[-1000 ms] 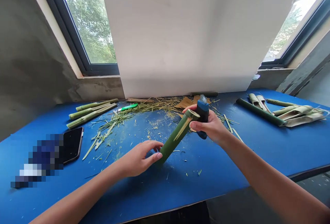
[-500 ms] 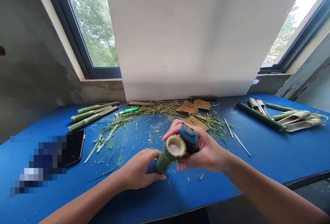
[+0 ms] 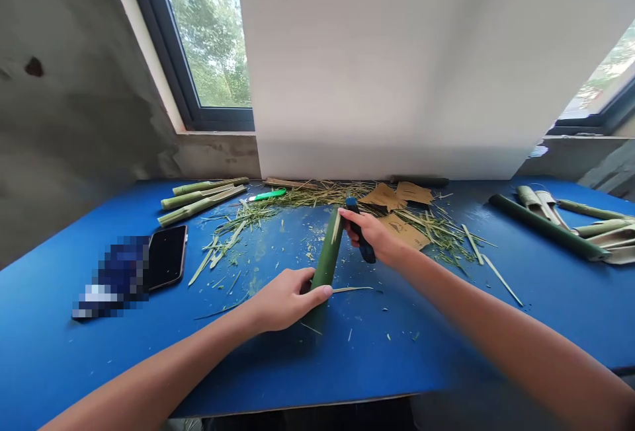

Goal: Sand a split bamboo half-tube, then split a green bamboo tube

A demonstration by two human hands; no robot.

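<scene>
Swung round from its end-on tilt, the green bamboo tube (image 3: pixel 325 260) now points away lengthwise, the left hand (image 3: pixel 284 299) closed around its near end, the right hand (image 3: pixel 373 234) gripping a blue-handled cutter (image 3: pixel 366 250) beside its far end.

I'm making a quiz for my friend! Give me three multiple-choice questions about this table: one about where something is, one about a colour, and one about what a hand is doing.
1. Where is the phone?
A. On the windowsill
B. On the table, left of the hands
C. In a hand

2. What colour is the table top?
A. Red
B. White
C. Blue

3. What is the left hand doing?
A. Gripping a green bamboo tube
B. Lying flat on the phone
C. Pressing on the window

Answers:
1. B: it lies on the table, left of both hands.
2. C: blue shows all around the scraps.
3. A: its fingers wrap the tube, while the right hand holds a blue-handled tool.
</scene>
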